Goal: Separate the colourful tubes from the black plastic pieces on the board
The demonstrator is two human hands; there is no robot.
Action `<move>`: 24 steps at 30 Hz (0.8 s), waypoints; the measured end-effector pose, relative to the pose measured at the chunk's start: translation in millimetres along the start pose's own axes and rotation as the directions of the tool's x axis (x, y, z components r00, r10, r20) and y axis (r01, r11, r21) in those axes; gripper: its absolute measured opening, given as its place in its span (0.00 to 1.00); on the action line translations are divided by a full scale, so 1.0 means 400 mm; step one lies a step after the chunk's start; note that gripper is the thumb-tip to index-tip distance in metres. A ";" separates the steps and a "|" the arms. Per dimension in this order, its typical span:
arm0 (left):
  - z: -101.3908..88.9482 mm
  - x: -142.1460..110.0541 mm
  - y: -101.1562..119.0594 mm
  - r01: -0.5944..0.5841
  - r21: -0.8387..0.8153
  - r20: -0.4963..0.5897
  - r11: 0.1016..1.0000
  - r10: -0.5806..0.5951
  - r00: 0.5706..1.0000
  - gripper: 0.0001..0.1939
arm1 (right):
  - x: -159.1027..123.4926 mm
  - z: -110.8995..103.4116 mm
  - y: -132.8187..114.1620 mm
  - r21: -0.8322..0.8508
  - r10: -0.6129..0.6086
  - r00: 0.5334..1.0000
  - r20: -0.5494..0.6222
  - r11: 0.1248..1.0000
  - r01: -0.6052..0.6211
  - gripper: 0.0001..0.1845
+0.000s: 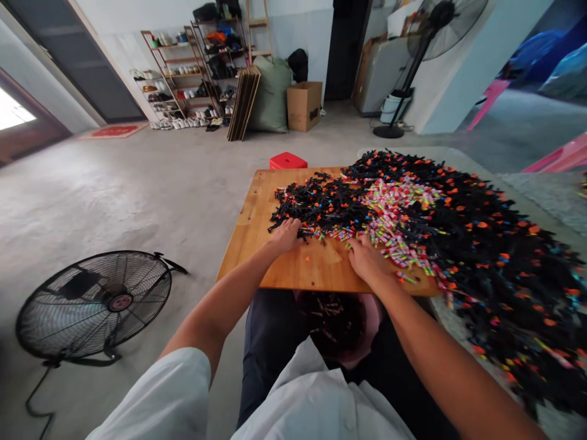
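On a wooden board table (243,235) lies a heap of small black plastic pieces (321,201) with orange and blue bits. Small pink, white and yellow-green tubes (403,195) are piled beside it. My left hand (285,234) is at the heap's near left edge, its fingers curled in among black pieces; what they grip is hidden. To the right, my right hand (364,253) touches the near edge of the tubes, fingers bent together, and what is in them is too small to make out. Below the table edge, a pink basin (372,324) between my legs holds dark pieces.
A far larger mound of black pieces (486,244) spreads to the right of the table. A floor fan (94,305) stands at the left, and a red stool (288,161) behind the table. Shoe racks (183,79), a carton (304,107) and a pedestal fan (398,98) are farther back.
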State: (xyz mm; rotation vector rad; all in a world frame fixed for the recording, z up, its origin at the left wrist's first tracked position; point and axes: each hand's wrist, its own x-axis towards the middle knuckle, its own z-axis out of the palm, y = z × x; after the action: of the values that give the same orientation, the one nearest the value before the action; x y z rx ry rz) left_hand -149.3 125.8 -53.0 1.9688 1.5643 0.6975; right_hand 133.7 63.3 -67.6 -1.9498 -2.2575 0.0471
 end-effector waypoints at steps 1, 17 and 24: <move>-0.002 -0.006 0.001 0.048 -0.151 -0.004 0.987 -0.049 0.999 0.15 | 0.003 -0.004 0.005 -0.014 -0.009 1.000 0.008 1.000 0.009 0.19; 0.100 -0.101 0.225 -0.029 -0.995 -0.063 0.096 -0.375 0.925 0.14 | -0.163 -0.043 -0.246 0.998 0.276 0.961 -0.021 0.064 0.004 0.16; 0.087 -0.126 0.289 -0.084 -0.978 -0.156 0.192 -0.397 0.904 0.13 | -0.196 -0.075 -0.275 0.999 0.270 0.963 -0.021 -0.028 0.030 0.19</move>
State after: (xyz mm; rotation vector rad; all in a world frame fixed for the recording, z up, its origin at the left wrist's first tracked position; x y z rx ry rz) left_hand -53.9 51.3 -3.0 0.6326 0.9333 1.5675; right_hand 40.8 -32.9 -31.8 -1.0679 -1.0298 1.1286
